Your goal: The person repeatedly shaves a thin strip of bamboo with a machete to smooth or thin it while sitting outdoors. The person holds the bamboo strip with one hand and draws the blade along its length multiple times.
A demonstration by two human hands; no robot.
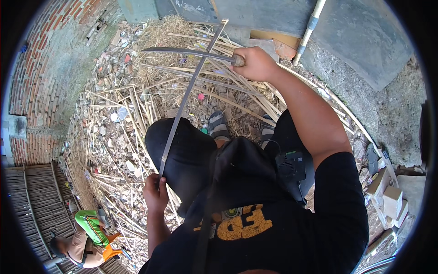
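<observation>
My right hand is closed round the short wooden handle of a machete, whose dark blade points left. In front of me the blade crosses a long, flat bamboo strip; whether it cuts in or only touches I cannot tell. My left hand pinches the strip's near end beside my left knee. From there the strip slants up and to the right to a pale far end, past the blade. Under the blade lie split bamboo strips and a heap of dry shavings.
Rubble and more bamboo pieces cover the ground around my sandalled feet. A pale pipe stands by the grey wall at far right. Blocks lie at right. Another person sits at lower left, near a slatted bamboo panel.
</observation>
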